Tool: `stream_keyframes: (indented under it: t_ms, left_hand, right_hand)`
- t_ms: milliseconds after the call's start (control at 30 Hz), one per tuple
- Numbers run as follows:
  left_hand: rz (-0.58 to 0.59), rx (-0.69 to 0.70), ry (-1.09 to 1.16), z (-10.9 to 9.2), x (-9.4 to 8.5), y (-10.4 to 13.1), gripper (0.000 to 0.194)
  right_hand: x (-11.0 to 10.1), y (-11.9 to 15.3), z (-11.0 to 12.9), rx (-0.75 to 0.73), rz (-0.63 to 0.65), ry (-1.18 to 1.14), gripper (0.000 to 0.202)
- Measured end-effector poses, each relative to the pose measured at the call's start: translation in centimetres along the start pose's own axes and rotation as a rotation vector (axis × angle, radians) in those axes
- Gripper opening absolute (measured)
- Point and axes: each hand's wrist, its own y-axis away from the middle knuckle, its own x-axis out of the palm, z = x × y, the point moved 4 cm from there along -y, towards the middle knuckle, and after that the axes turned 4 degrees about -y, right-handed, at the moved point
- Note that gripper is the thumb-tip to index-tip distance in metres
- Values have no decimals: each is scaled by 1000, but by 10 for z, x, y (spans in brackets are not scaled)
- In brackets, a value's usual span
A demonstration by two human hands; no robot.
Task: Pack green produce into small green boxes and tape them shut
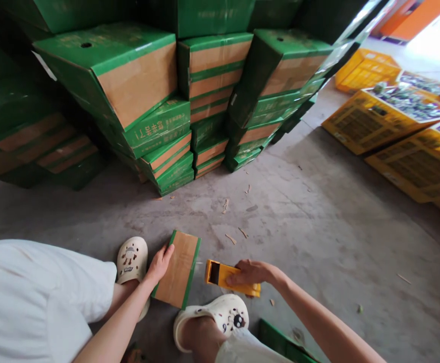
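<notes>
Gripping the cardboard box point(178, 269) along its near left edge, your left hand point(161, 263) has its fingers bent over the brown face, between your two clogs point(132, 257). Your right hand point(248, 273) has its fingers closed around a yellow tool point(223, 275), just beside the box and apart from it; you point its dark, open end toward the box. I can't tell whether the box rests on the floor point(318, 217) or hangs a little above it.

What could go wrong: with only one hand on one side, the box might twist or slip if you push on its far edge. The tool's end could scuff the cardboard or knock your clog if you swing it low, since the box sits so near your feet. The leaning stacks of green boxes point(140, 83) look uneven, so a bump could shift them.

The box looks like stiff, flat-faced cardboard, plain brown with glossy green borders and crisp corners. The tool reads as smooth, hard plastic or painted metal, long and blocky. Your clogs are pale, rounded and dotted with charms. The floor is dull, grey and scuffed, with scraps point(230, 239) curled across it. Rigid, lattice-sided yellow crates point(379, 118) stand to the right.
</notes>
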Motion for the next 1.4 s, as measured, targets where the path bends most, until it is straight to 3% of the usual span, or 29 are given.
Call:
stream_keyframes:
  t_ms: [100,333,433,533,733,800,933,1100,1267,1400]
  left_hand:
    - [-8,22,-14,-1,0,0,60]
    - [-37,50,-62,2,-17,-2,51]
    - [-154,72,-162,0,-33,1,57]
    - [-269,95,-356,-15,-40,8,77]
    - [-90,-213,-475,-43,-33,7,107]
    - [-32,-249,-455,-45,-36,3,112]
    - [-21,-227,-437,-44,-43,-1,111]
    - [-63,-184,-399,-42,-43,-4,112]
    - [-108,-157,-300,-38,-52,-15,109]
    - [-115,-148,-257,-37,-57,-17,107]
  right_hand:
    - [10,-15,8,-19,43,1,51]
    - [27,-34,29,-59,-30,-86,54]
    - [30,-39,36,-96,-29,-120,58]
    - [30,-41,50,-131,-35,-150,63]
    - [25,-38,93,-133,-95,-99,59]
    - [22,-37,97,-149,-94,-96,57]
    - [14,-28,80,-245,10,-152,61]
    - [-3,-6,21,-214,150,-82,76]
    - [-13,3,-34,-45,113,-14,68]
    - [-14,-13,-29,-16,19,29,56]
